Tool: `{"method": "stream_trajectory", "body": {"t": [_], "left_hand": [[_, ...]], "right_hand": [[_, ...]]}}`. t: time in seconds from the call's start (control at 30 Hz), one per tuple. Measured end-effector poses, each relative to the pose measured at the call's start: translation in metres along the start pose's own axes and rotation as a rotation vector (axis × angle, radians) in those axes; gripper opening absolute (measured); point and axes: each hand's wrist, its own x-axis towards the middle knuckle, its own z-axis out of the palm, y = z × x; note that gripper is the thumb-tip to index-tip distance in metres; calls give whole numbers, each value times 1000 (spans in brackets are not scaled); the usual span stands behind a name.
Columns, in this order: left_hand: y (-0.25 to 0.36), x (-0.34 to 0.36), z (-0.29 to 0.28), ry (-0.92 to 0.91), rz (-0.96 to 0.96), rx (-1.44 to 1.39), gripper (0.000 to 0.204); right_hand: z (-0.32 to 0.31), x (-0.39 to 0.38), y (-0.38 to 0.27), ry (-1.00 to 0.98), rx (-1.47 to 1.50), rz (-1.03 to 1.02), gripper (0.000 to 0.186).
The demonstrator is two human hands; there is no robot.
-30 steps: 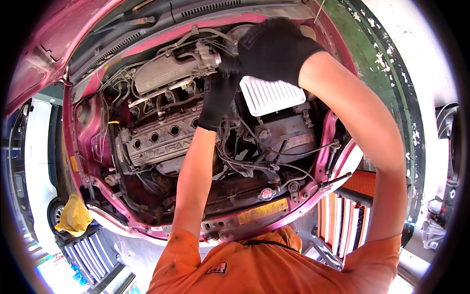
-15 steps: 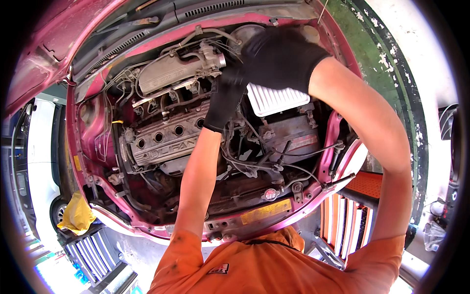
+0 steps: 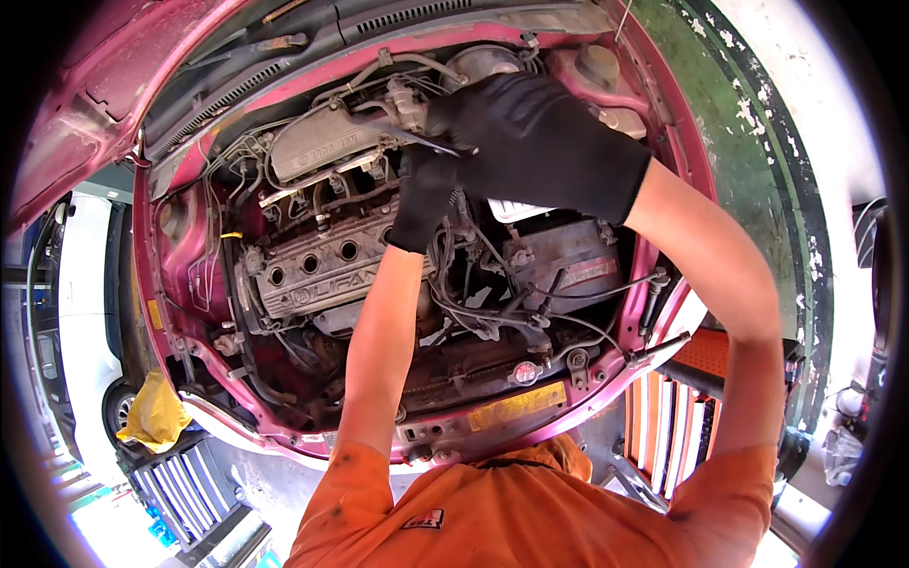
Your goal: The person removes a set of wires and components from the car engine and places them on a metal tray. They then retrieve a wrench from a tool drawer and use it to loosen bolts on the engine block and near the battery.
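Both my hands wear black gloves and meet over the engine bay, right of the intake manifold [image 3: 327,142]. My right hand [image 3: 544,142] is closed, with a slim dark metal tool [image 3: 431,144] at its fingers. The tool lies slantwise over the manifold's right end, beside the throttle body [image 3: 407,104]; its exact kind does not show. My left hand [image 3: 424,199] is just below the tool, right of the valve cover [image 3: 327,265]. Its fingers are mostly hidden against the right hand. Under my right wrist, only an edge of the white pleated air filter [image 3: 519,209] shows.
A battery [image 3: 568,270] with loose cables sits right of the engine. The radiator cap [image 3: 525,373] is near the front panel. The raised pink hood [image 3: 76,95] is at far left. Tool cabinets [image 3: 668,426] and a yellow cloth [image 3: 153,412] are beyond the bumper.
My right hand has moved slightly down and toward the left hand, covering more of the air filter. The slim metal tool now shows between the hands. The left hand has barely moved.
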Motion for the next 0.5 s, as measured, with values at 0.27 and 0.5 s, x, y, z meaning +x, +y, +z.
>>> {"method": "stream_trajectory", "body": {"t": [0.27, 0.5], "left_hand": [[41, 25, -16, 135, -463, -248, 32], [75, 42, -33, 199, -584, -427, 35]], "right_hand": [[111, -100, 25, 8, 463, 432, 23], [212, -123, 4, 195, 784, 691, 27]]}}
